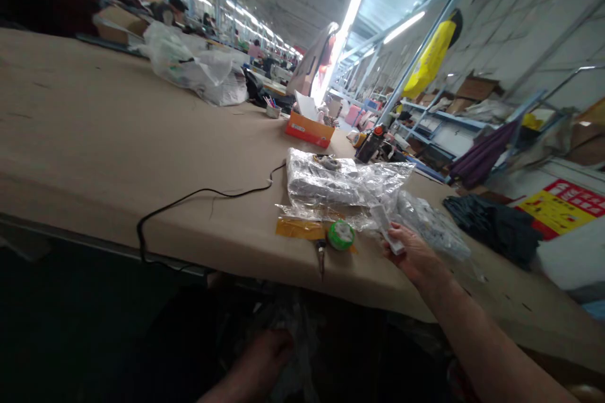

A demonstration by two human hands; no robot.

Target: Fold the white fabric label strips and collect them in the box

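Note:
My right hand [410,252] is closed on a narrow, pale grey bar-shaped piece [386,230], held over the table edge beside clear plastic bags. Its exact kind I cannot make out. Down in the dark below the table edge, my left hand [267,352] has its fingers curled at a clear plastic bag [299,352]. Between the hands, on the table, lie a roll of green tape [341,235] and a small pointed tool with a dark handle [321,255]. Clear plastic bags [331,186] with pale contents lie just behind them.
A black cord [203,191] runs across the brown-covered table [118,138] and over its front edge. Farther back are an orange box [309,129], a pen cup [273,110] and a large plastic bag [198,69]. Dark cloth [494,227] lies at right.

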